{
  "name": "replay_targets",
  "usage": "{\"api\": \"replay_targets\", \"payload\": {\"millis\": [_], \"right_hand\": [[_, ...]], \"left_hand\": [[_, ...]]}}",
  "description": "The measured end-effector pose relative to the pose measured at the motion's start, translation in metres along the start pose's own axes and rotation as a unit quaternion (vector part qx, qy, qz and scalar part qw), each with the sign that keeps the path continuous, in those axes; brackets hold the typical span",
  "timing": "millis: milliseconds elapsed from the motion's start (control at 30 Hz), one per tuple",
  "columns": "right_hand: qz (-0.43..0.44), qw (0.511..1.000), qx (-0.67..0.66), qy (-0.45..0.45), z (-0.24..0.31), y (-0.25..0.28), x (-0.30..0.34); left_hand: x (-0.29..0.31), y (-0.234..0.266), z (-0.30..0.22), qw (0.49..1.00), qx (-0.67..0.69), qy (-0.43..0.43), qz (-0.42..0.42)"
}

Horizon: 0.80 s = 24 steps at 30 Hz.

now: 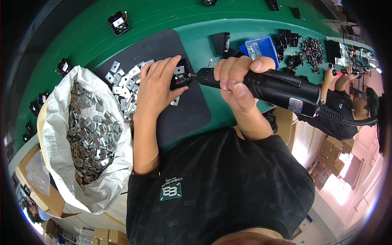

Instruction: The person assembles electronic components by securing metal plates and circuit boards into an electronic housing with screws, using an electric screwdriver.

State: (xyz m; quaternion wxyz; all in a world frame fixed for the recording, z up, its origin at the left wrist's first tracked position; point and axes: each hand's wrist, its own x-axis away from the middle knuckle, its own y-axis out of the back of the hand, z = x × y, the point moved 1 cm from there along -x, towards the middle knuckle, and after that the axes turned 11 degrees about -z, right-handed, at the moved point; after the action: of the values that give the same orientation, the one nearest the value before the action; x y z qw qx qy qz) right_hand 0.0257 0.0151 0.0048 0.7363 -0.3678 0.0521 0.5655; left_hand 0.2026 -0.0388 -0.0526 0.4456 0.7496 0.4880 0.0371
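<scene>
Woven sack (87,190): soft-walled, full of metal plates, probably heavy; best gripped at its rolled rim.
Dark mat (183,118): flat under the left hand and the housing, likely pliant.
Electric screwdriver (281,90): stiff, probably weighty, its cord (339,116) perhaps dragging at the rear; hold the thick barrel.
Right hand (241,79): closed around that barrel near the front.
Left hand (157,83): fingers and thumb spanning the housing, holding it.
Black housing (180,77): at the mat's upper right, before the bit; likely light and rigid, its inner parts fragile, so grip the outer sides.
Loose plates (130,85): piled beside the left hand; thin, stiff, probably slippery; pinch by edges.
Bit (193,75): slim, pointing into the housing; keep fingertips away.
</scene>
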Motion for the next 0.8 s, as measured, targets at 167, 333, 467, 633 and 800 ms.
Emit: {"api": "replay_targets", "payload": {"millis": [167, 333, 467, 633, 800], "right_hand": [[0.009, 1.000, 0.017, -0.002, -0.023, -0.001, 0.001], [0.004, 0.999, 0.054, -0.009, -0.031, -0.002, 0.001], [0.009, 0.998, 0.061, -0.014, -0.038, 0.000, 0.001], [0.037, 0.999, -0.003, 0.013, -0.046, -0.005, 0.001], [0.060, 0.998, 0.012, 0.019, -0.045, -0.009, 0.001]], "left_hand": [[0.001, 0.000, 0.002, 1.000, 0.008, -0.002, -0.023], [0.000, -0.002, 0.002, 1.000, 0.010, 0.001, -0.029], [0.000, -0.002, 0.004, 0.999, 0.016, 0.004, -0.030], [-0.001, -0.001, 0.008, 0.999, 0.027, 0.004, -0.036], [0.000, 0.000, 0.008, 0.999, 0.018, 0.002, -0.037]]}}
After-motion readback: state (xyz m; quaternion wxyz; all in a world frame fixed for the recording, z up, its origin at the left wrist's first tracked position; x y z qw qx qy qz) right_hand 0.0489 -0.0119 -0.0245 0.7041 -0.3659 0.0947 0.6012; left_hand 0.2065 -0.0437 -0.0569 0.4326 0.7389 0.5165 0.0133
